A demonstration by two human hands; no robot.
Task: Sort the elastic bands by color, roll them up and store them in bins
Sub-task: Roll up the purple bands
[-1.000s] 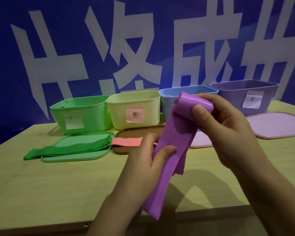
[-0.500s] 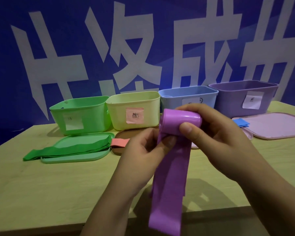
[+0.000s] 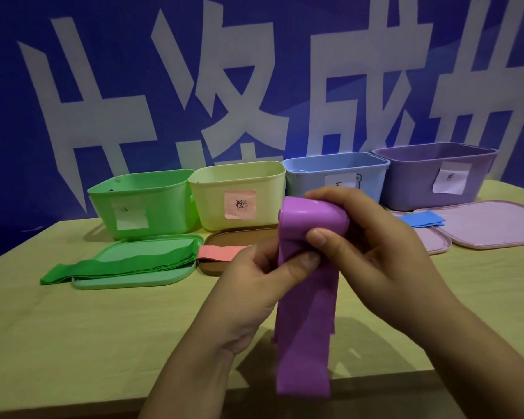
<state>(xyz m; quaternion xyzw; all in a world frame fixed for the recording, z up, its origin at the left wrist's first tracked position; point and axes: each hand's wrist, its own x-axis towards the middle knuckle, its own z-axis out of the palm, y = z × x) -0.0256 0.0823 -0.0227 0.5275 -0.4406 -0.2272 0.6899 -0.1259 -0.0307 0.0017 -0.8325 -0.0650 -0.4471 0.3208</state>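
Note:
A purple elastic band (image 3: 304,328) hangs in front of me, its top wound into a roll. My right hand (image 3: 372,252) grips that roll, thumb on its front. My left hand (image 3: 254,285) pinches the band just below the roll. Four bins line the back of the table: green bin (image 3: 139,204), yellow bin (image 3: 236,195), blue bin (image 3: 336,173) and purple bin (image 3: 436,173). Green bands (image 3: 118,264) lie on a green lid (image 3: 152,275). A pink band (image 3: 221,252) lies on a brown lid (image 3: 236,237). A blue band (image 3: 421,220) rests on a pink lid (image 3: 436,241).
A second, larger pink lid (image 3: 493,223) lies at the right in front of the purple bin. The table's front edge (image 3: 73,403) runs just below my wrists. A blue wall with large white characters (image 3: 254,86) stands behind the bins.
The roll has come down and left, closer to me. My left hand has moved up the band to just under the roll, and the hanging tail has swung from slanted to straight down.

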